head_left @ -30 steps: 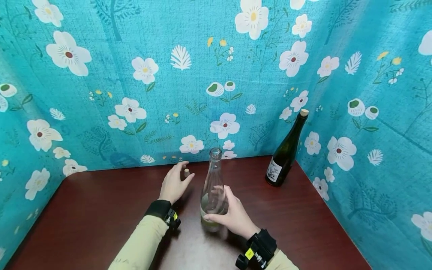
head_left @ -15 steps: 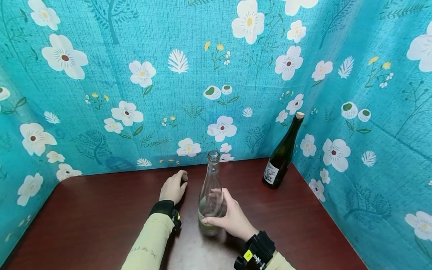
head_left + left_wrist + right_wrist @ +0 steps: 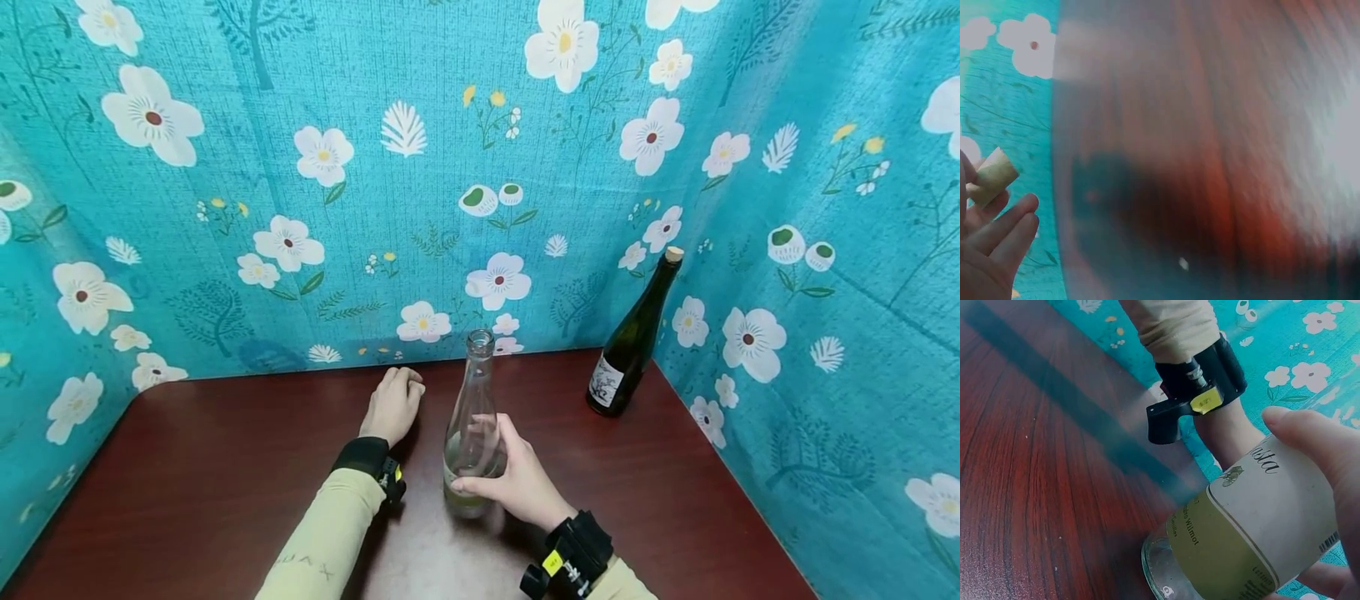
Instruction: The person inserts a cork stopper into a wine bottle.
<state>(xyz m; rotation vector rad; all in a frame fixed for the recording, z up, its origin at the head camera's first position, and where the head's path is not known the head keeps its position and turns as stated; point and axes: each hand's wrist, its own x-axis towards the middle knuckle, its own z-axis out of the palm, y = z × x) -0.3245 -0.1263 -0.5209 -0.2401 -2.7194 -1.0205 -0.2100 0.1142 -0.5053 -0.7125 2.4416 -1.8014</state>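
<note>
Clear bottle (image 3: 472, 433) upright, uncorked (labelled); cork (image 3: 990, 177) in fingers.

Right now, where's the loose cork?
The cork is pinched in the left hand, seen only in the left wrist view, left of the clear bottle near the floral backdrop.

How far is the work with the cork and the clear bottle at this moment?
Done: the left hand has closed on the cork and pinches it in its fingertips. In hand: the right hand grips the clear bottle, upright on the table. Left, probably: its mouth is open, with no cork in it. The dark bottle is already corked.
</note>
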